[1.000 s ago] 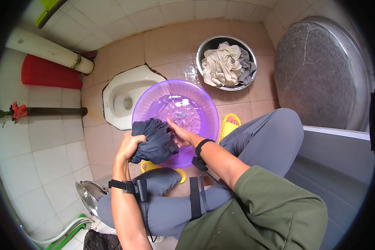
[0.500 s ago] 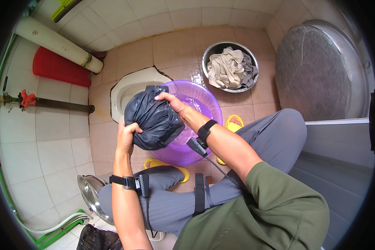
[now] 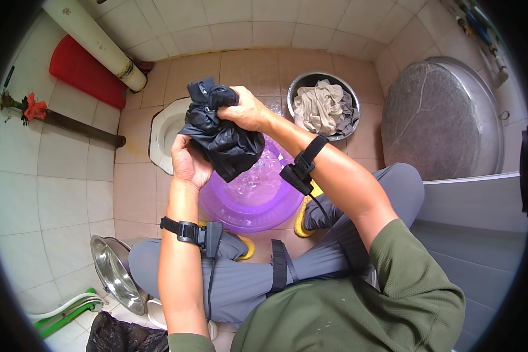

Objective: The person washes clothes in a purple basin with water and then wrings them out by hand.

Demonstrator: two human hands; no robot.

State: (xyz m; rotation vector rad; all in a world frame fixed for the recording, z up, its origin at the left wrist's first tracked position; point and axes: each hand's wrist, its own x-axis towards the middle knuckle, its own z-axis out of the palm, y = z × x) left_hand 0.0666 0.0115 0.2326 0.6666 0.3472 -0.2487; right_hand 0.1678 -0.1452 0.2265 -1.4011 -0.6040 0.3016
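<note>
Since the earlier frame, the dark cloth (image 3: 234,149) has been carried farther and to the left, and it is now bunched more tightly. It is held in the air above the far-left part of the purple basin (image 3: 246,223), past whose rim its far end is extended. The cloth's far, gathered end is gripped by the right hand (image 3: 245,110). Its near-left side is supported by the left hand (image 3: 192,164), palm partly shown; how far those fingers are closed cannot be told. Water is held in the basin, its far rim mostly hidden. Beyond the left rim, the squat toilet (image 3: 160,141) is partly covered by the cloth. To the left, room is left over the tiled floor (image 3: 136,196) before the wall. At far right, the metal bowl (image 3: 293,94) of pale clothes (image 3: 318,108) is overlapped at its near-left edge by the right forearm.
</note>
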